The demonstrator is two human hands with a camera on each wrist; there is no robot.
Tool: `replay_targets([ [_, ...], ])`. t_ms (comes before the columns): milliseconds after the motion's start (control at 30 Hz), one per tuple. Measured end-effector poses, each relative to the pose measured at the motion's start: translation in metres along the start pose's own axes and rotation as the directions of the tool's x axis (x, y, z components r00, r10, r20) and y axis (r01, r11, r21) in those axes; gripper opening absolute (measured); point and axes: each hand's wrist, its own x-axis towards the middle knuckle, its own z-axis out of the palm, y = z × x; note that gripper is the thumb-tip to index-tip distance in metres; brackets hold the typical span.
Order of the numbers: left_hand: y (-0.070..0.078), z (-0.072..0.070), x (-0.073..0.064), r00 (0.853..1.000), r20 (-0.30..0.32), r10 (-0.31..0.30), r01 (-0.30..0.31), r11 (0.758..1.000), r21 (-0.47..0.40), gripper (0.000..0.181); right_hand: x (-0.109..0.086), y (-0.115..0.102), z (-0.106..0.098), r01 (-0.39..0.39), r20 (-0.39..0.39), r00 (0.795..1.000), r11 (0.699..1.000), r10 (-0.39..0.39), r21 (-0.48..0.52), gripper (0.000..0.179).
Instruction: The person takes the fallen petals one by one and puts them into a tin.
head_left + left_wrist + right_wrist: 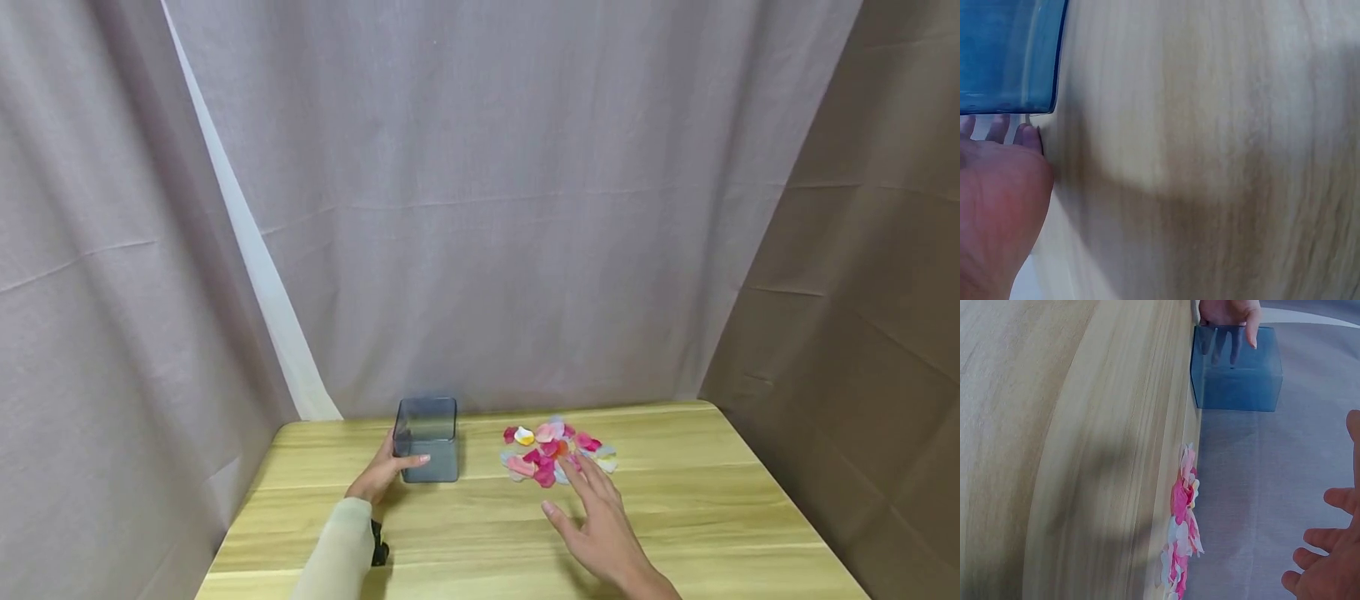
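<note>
A clear blue-grey plastic box [429, 462], its top uncovered, stands on the table toward the back. My left hand [381, 472] grips it from the left, with the thumb across its near face. Through the box's wall [1238, 387] in the right wrist view, the other fingers show on the far side. To the right of the box lies a loose pile of petals [545, 472], pink, white, orange and pale blue. Over the pile's near edge hovers my right hand [600, 525], fingers spread and holding nothing.
The table [465, 550] has a light wood grain and rounded back corners. Grey curtains [510, 208] hang behind it and on both sides, with a pale gap [258, 258] at the left. A dark band [379, 546] sits at my left wrist.
</note>
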Motion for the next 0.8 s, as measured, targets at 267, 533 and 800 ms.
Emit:
replay_targets([
  [267,0.002,0.002,-0.005,0.998,0.051,-0.026,0.022,0.997,0.070,0.124,-0.004,-0.003,0.000,0.013,0.004,1.000,1.000,-0.013,0.002,0.068],
  [533,-0.001,0.014,-0.022,0.996,0.094,-0.008,0.002,0.997,0.071,0.111,-0.003,-0.001,0.007,0.003,0.016,1.000,1.000,-0.003,-0.003,0.068],
  [800,-0.010,0.030,-0.040,0.995,0.103,0.010,-0.020,0.994,0.103,0.108,-0.005,0.005,0.012,0.022,0.018,1.000,1.000,-0.022,0.000,0.068],
])
